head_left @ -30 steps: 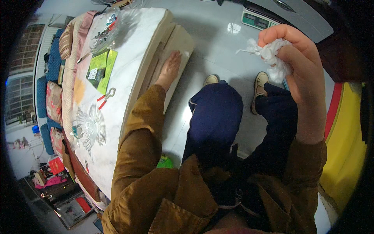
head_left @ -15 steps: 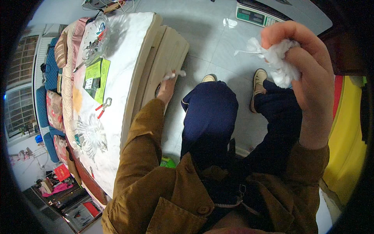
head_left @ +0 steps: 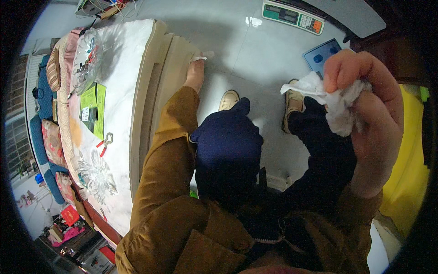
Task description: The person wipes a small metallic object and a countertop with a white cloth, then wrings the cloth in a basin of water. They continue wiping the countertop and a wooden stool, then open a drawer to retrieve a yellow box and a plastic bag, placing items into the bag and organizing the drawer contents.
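Up close on the right, my right hand (head_left: 376,107) is closed around a crumpled white tissue (head_left: 338,98), whose loose end sticks out to the left past the fingers. My left hand (head_left: 195,75) is lower and farther off, beside the cream side (head_left: 171,64) of the table. A small white piece of tissue (head_left: 199,58) shows at its fingertips; the fingers themselves are mostly hidden. I cannot tell whether this hand touches the table's side.
The white tabletop (head_left: 123,91) on the left bears red-handled pliers (head_left: 106,144), green-yellow packets (head_left: 93,107), a clear dish of tools (head_left: 86,61) and a clear flower-shaped dish (head_left: 98,176). A scale (head_left: 292,17) and a blue flat scale (head_left: 319,55) lie on the floor ahead.
The view has swung, so the table sits farther left and the blue flat scale shows. My right hand appears lower and farther right, its tissue more spread out. My left hand appears higher.
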Demonstrator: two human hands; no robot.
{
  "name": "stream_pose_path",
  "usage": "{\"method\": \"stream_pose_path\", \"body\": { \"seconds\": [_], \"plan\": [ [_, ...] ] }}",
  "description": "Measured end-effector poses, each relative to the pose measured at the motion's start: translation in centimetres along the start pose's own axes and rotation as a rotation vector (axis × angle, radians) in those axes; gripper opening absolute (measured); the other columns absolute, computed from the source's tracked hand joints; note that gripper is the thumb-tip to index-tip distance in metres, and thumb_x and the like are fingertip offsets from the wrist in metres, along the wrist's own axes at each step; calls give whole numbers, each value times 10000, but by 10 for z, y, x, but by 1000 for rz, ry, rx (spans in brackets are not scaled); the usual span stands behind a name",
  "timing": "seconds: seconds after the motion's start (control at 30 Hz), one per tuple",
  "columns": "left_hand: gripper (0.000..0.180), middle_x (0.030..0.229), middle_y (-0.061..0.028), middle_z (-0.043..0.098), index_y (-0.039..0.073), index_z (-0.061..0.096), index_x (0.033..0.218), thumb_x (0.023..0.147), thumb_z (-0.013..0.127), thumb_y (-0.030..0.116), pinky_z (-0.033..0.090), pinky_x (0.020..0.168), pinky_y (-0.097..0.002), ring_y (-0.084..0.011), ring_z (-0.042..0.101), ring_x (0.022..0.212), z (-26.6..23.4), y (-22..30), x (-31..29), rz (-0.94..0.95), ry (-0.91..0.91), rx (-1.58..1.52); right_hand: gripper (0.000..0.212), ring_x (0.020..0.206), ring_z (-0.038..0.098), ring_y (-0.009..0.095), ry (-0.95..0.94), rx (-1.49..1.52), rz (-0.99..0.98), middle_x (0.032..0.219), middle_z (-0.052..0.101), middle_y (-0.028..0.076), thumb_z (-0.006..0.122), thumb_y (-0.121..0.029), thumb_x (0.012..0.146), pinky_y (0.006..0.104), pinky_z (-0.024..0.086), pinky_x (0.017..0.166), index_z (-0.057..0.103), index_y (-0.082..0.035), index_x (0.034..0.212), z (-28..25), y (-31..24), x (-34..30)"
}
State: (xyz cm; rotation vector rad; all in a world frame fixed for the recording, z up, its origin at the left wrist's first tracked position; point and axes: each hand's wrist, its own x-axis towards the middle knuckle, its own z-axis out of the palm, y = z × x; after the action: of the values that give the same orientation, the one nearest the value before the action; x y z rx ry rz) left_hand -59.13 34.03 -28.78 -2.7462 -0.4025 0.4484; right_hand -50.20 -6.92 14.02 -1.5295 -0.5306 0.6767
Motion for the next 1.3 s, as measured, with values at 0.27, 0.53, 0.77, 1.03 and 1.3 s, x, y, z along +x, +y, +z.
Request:
{"method": "stream_pose_path", "body": {
  "seconds": [0.27,0.53,0.77,1.03,1.3],
  "plan": [
    [410,1294,-132,506,49,450,1308,900,422,83,394,991,-306,-211,491,1180,36,9,-66,4,215,156,256,752,508,122,7,-46,11,917,544,71,383,-92,713,221,397,688,544,-49,908,3,-5,4],
    [582,1041,-161,614,-60,323,1375,853,504,122,501,711,-315,-212,612,927,67,-17,-249,25,-231,59,360,818,539,147,-149,26,-129,967,568,79,369,-66,737,262,441,789,568,-30,1035,24,1,10],
    [591,1434,-92,372,-24,240,1415,883,448,129,390,988,-288,-171,448,1233,-26,-25,-368,24,-426,150,276,724,535,91,-188,-10,-154,863,614,60,456,-33,739,191,402,648,608,19,963,59,10,4],
    [634,1446,-74,316,151,310,1417,819,504,74,393,999,-441,-299,414,1261,-67,-46,-472,-288,32,-83,290,754,555,104,-228,27,-122,939,623,101,440,14,763,203,442,659,587,49,1011,73,21,-8],
    [726,1463,-128,299,69,284,1416,782,629,147,258,1100,-423,-340,305,1323,-62,-34,-513,-723,366,-365,263,758,565,110,-328,66,-92,930,623,96,452,8,772,215,445,660,586,42,996,89,17,-33]
  ]
}}
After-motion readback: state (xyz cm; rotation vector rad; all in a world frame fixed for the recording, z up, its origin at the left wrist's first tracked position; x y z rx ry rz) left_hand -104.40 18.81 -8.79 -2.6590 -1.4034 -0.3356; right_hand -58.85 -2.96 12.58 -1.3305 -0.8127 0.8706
